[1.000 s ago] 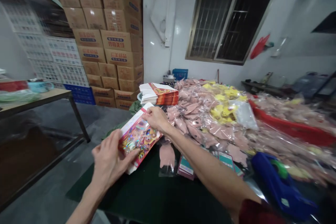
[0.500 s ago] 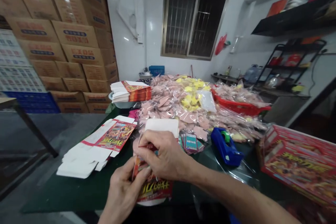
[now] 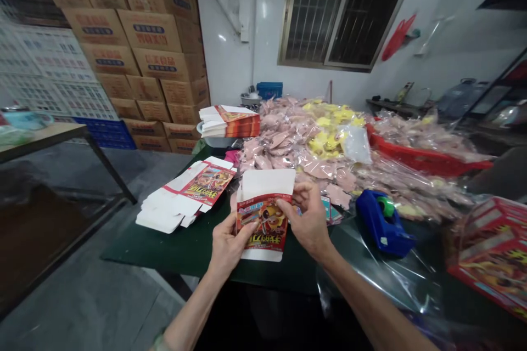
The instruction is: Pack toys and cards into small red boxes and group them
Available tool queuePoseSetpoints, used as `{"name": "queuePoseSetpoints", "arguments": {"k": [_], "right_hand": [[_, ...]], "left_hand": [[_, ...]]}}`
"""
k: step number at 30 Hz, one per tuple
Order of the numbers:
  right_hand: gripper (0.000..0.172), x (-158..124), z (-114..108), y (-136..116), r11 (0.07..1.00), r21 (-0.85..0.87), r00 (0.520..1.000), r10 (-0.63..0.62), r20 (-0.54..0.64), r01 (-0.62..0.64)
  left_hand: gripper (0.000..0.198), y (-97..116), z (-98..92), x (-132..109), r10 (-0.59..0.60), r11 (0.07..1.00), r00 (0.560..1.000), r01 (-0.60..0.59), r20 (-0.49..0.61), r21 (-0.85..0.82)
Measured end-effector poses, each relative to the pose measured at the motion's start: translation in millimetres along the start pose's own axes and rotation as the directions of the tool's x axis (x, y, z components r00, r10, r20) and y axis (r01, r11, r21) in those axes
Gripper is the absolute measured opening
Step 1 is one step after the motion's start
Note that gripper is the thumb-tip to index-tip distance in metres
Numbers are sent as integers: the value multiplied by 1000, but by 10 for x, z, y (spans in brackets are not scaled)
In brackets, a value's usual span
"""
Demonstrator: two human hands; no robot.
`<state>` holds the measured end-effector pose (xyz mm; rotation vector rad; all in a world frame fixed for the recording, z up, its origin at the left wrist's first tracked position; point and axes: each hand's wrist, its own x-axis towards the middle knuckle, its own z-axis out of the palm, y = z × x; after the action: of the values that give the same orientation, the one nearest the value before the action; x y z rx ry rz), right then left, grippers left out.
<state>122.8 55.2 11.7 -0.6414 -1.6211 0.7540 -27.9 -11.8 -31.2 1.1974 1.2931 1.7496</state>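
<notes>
Both hands hold a small red printed carton upright over the dark green table. Its white top flap stands open. My left hand grips the carton's lower left side. My right hand pinches its right edge near the top. Left of it lies a stack of flat unfolded cartons. A few small teal cards lie just behind my right hand.
A big heap of pink and yellow packets in clear bags fills the table's far side, with a red basket. A blue tape dispenser sits right of my hands. Assembled red boxes stand far right. Brown shipping boxes stack up at the back left.
The carton, half hidden under my hands before, now stands upright facing me. A second ago my hands held a flat carton at the table's left edge. The view swung.
</notes>
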Motion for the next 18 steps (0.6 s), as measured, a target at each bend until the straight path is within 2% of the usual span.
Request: {"name": "queuePoseSetpoints", "arguments": {"k": [2, 4, 6, 7, 9, 10, 12, 13, 16, 18], "right_hand": [[34, -67, 27, 71, 997, 24, 997, -68, -34, 69], [39, -131, 6, 88, 978, -72, 979, -200, -38, 197], [38, -174, -45, 63, 915, -201, 935, -355, 7, 349], [36, -183, -72, 37, 877, -248, 908, -416, 40, 413], [30, -179, -116, -39, 838, -282, 882, -463, 86, 468], [28, -170, -129, -84, 844, -281, 888, -451, 88, 457], [24, -150, -141, -181, 880, -271, 920, -386, 65, 389], [22, -141, -144, -228, 902, -260, 937, -345, 48, 345], [14, -115, -165, -339, 968, -166, 982, -181, 60, 189], [9, -84, -202, -380, 999, -42, 996, -29, 81, 32]], "left_hand": [[34, 7, 0, -9, 27, 1000, 1000, -27, 5, 8], [51, 50, -4, 4, 124, 992, 992, -123, -38, 27], [65, 124, -2, 43, 306, 950, 947, -296, -102, 103], [64, 170, 4, 69, 411, 905, 905, -389, -114, 172], [48, 270, 23, 121, 585, 783, 805, -531, -95, 325], [37, 316, 36, 140, 642, 726, 762, -570, -81, 385], [17, 384, 64, 157, 682, 679, 727, -588, -80, 440], [15, 403, 79, 155, 669, 695, 737, -570, -102, 437], [21, 420, 125, 133, 523, 832, 823, -437, -222, 342], [16, 444, 158, 131, 353, 935, 887, -326, -298, 138]]}}
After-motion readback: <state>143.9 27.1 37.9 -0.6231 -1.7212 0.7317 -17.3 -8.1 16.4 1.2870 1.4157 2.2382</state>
